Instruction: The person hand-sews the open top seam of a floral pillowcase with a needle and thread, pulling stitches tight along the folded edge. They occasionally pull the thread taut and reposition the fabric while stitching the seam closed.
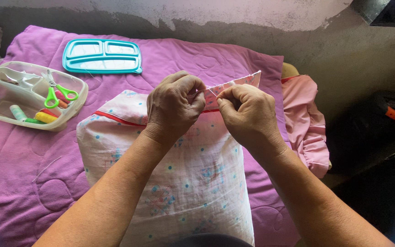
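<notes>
A white pillow (193,183) in a cover with small blue and pink prints lies on a purple quilt (28,151), its open end edged with red piping (115,118). My left hand (173,106) and my right hand (248,113) are both closed on the folded top edge of the cover (234,85), pinching it between thumb and fingers, knuckles almost touching. Whether a needle sits in the fingers is too small to tell.
A clear plastic box (72,106) at the left holds green-handled scissors (54,92) and thread spools (44,117). Its teal lid (101,56) lies at the back. A pink cloth (303,123) hangs off the quilt's right edge. A grey wall runs behind.
</notes>
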